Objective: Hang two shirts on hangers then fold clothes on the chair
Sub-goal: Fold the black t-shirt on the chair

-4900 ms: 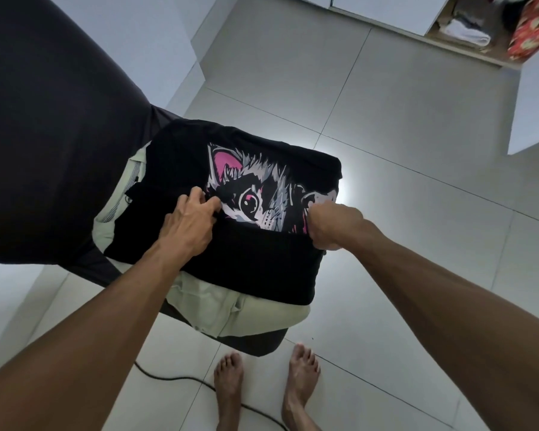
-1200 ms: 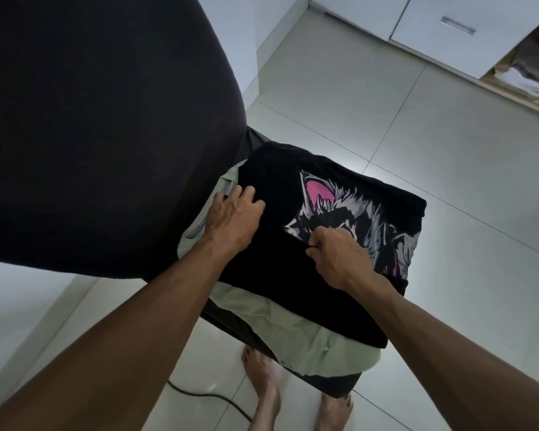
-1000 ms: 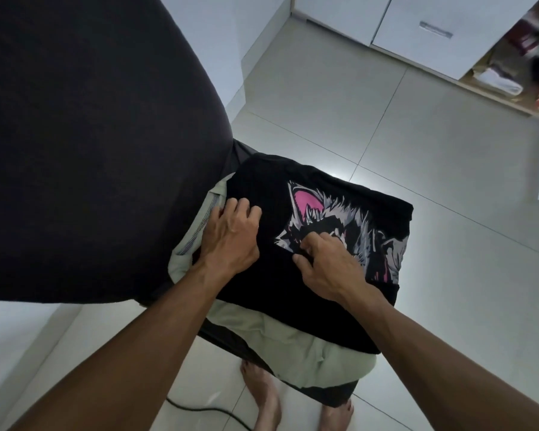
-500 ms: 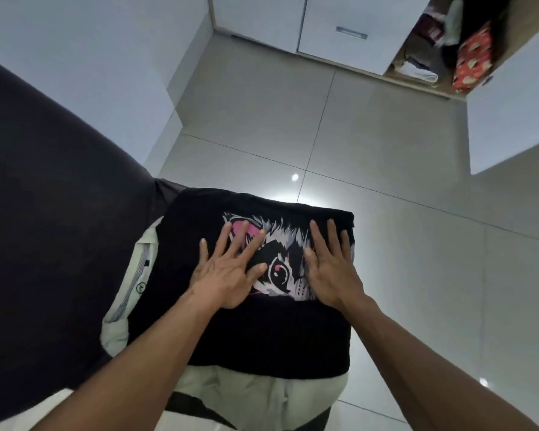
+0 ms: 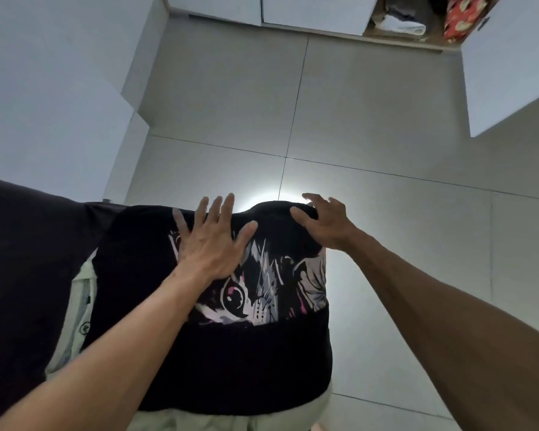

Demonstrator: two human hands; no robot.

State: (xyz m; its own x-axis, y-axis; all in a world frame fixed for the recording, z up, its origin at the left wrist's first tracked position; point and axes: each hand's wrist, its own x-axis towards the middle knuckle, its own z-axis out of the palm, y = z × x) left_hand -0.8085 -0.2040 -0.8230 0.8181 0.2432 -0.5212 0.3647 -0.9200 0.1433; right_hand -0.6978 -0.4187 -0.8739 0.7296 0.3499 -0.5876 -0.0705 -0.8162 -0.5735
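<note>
Left hand (image 5: 210, 244) lies flat, fingers spread, on the black cat-print T-shirt (image 5: 231, 353) atop the chair pile. Right hand (image 5: 324, 225), fingers relaxed, rests at the far edge, holding nothing. Shirt stretches back toward the wrists; the pale garment (image 5: 75, 309) beneath is mostly hidden.

Both hands slid from the middle of the black shirt (image 5: 231, 353) toward its far edge at 12 o'clock. The left hand (image 5: 210, 241) stayed flat with fingers spread, while the right hand (image 5: 324, 223) reached the far corner (fingers bent over it).
</note>
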